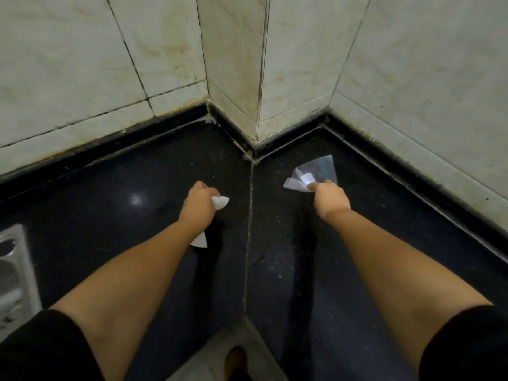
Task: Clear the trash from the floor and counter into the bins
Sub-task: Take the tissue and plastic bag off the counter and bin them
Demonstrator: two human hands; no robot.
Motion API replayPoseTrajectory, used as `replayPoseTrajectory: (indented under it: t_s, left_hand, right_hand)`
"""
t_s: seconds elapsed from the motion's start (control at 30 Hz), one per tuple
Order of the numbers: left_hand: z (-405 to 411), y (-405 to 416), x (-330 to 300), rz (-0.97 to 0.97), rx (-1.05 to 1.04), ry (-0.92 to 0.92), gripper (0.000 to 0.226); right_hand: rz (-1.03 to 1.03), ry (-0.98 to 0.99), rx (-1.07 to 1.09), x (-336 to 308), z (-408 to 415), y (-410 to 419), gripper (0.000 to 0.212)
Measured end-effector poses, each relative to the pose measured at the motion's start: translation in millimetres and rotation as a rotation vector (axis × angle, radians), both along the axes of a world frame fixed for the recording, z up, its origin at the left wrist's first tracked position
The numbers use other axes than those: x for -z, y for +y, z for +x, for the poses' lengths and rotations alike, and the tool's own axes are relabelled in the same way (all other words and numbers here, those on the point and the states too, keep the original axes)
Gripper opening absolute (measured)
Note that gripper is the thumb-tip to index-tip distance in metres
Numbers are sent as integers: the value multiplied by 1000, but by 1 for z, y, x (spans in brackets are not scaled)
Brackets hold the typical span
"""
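Note:
Both arms reach over a black stone counter (110,215) in a tiled corner. My left hand (198,200) is closed around a scrap of white paper (220,202); one end sticks out past the fingers and another corner shows below the wrist. My right hand (331,198) grips a white paper scrap (297,183) together with a clear plastic wrapper (321,169) that fans out toward the wall. Both hands hover just over the counter surface.
Pale marble wall tiles (165,50) enclose the counter on the far sides, with a jutting corner column (258,78). A steel sink edge (13,270) shows at the far left. Below the counter's front notch lies light floor (214,353) and my foot (235,361).

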State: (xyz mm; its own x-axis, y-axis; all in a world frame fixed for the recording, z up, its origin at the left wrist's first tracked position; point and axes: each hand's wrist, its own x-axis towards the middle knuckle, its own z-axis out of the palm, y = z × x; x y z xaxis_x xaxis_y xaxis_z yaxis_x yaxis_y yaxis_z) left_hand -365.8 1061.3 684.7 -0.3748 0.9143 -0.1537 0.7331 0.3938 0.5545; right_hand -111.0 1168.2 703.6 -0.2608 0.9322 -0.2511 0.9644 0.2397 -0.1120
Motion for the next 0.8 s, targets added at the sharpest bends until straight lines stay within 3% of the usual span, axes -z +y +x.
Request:
replayPoseTrajectory:
  t_s: [0.13, 0.33, 0.63, 0.8]
  left_hand:
    - [33, -27, -34, 28, 0, 64, 25]
    - [58, -143, -53, 91, -211, 109, 25]
    - [66, -343, -58, 112, -674, 70, 20]
    - [90, -497, -58, 96, -975, 67, 19]
  right_hand:
    - [44, 24, -148, -23, 0, -24, 44]
    - [64, 37, -452, -47, -19, -103, 35]
    - [33, 22, -981, -52, -87, -267, 33]
    - [-76, 43, -1246, -48, -127, -396, 25]
